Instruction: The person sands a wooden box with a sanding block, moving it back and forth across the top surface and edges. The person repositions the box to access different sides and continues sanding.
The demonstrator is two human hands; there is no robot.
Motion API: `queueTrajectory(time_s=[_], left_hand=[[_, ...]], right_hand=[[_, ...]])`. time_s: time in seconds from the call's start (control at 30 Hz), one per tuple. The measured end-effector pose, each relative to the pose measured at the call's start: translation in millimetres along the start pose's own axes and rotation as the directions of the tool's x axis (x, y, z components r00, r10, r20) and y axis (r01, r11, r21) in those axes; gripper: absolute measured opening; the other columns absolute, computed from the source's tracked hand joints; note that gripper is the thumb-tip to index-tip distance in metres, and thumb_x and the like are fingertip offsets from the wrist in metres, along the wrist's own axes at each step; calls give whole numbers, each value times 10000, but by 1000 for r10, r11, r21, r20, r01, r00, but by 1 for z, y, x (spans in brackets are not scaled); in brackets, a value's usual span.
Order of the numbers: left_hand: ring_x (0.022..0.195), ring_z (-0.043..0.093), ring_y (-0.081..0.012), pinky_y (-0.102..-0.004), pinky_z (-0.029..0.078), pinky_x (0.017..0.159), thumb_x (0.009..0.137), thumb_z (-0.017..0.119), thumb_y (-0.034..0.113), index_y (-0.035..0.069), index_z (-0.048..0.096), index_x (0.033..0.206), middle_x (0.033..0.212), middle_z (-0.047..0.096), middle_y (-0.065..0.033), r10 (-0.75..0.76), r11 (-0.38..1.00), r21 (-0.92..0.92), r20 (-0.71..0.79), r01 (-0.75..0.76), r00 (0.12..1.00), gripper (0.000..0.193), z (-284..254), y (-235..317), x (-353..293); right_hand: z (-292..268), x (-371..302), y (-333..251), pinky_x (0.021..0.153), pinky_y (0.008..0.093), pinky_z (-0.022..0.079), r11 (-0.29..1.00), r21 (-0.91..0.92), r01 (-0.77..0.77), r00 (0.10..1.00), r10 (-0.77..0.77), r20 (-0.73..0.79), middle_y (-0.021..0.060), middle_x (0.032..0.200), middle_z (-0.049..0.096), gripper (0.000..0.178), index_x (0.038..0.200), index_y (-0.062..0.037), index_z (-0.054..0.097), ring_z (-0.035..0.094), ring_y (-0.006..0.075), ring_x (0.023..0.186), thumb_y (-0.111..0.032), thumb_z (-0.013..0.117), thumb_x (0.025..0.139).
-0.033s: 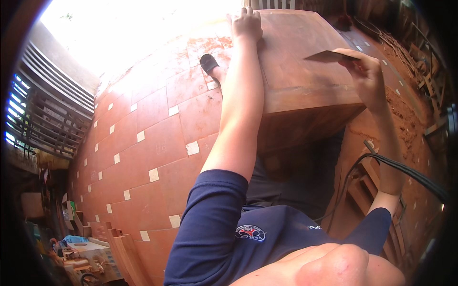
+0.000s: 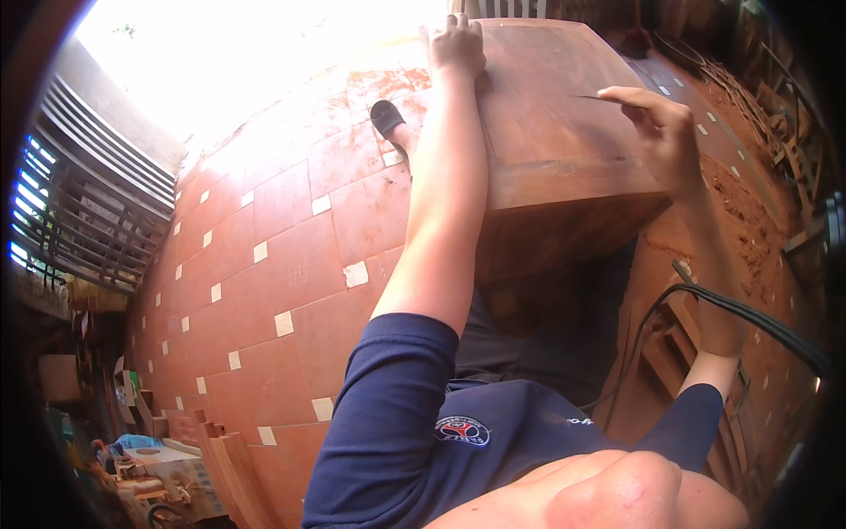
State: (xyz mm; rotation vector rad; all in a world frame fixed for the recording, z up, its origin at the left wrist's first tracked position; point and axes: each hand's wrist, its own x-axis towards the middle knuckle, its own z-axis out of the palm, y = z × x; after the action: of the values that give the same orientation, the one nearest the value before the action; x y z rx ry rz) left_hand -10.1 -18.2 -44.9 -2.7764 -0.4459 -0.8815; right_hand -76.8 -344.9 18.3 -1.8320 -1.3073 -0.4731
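In front of me stands a brown wooden cabinet or box, its framed panel face up. My left hand is at its far left edge, fingers bent round the edge and arm stretched out. Above the right side of the panel, my right hand pinches a thin dark flat sheet between thumb and fingers. The sheet is seen nearly edge-on, and I cannot tell whether it is a scraper or sandpaper. It looks just over the wood; whether it touches is unclear.
Red floor tiles with small pale squares spread to the left. A black cable loops by my right arm, above wooden frames. Planks and a cluttered bench are at lower left. A foot in a dark slipper is beside my left arm.
My right hand has shifted slightly left and tilted, turning the dark sheet from showing its flat face to nearly edge-on. My left hand has stayed in place.
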Motion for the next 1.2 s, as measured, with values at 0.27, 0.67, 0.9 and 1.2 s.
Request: queueTrajectory(time_s=[0.27, 0.67, 0.9, 1.2], left_hand=[[1286, 557, -259, -424, 575, 974, 920, 576, 186, 117, 667, 1215, 1299, 612, -82, -116, 988, -106, -36, 111, 993, 316, 6, 0, 9], [1277, 564, -253, -418, 606, 892, 915, 598, 168, 192, 645, 1280, 1278, 624, -57, -19, 1000, -8, -70, 18, 997, 369, 15, 0, 9], [1307, 541, -268, -427, 622, 860, 906, 630, 246, 152, 576, 1334, 1293, 615, -91, -277, 942, 156, -134, 296, 952, 442, 18, -40, 1], [1329, 529, -268, -413, 632, 849, 914, 607, 267, 112, 578, 1327, 1277, 654, -81, -267, 964, -1, -23, 267, 964, 442, 4, -4, 5]], right_hand=[[49, 34, 82, 912, 373, 573, 958, -288, -10, 999, -5, -52, 147, 1151, 738, 465, 1161, -47, 744, 709, 319, 1069, 123, 536, 781], [-28, 2, -2, 849, 328, 595, 910, 357, -212, 960, 125, 250, 91, 1035, 745, 194, 1142, 42, 700, 708, 162, 908, 14, 561, 1010], [40, 53, 79, 889, 292, 588, 887, 392, -243, 969, 242, 52, 82, 1089, 747, 268, 1227, 34, 696, 696, 138, 962, 36, 579, 986], [52, 44, 73, 865, 344, 585, 991, -100, -88, 988, 99, 118, 164, 1075, 771, 550, 1222, -66, 738, 746, 219, 991, 172, 504, 785]])
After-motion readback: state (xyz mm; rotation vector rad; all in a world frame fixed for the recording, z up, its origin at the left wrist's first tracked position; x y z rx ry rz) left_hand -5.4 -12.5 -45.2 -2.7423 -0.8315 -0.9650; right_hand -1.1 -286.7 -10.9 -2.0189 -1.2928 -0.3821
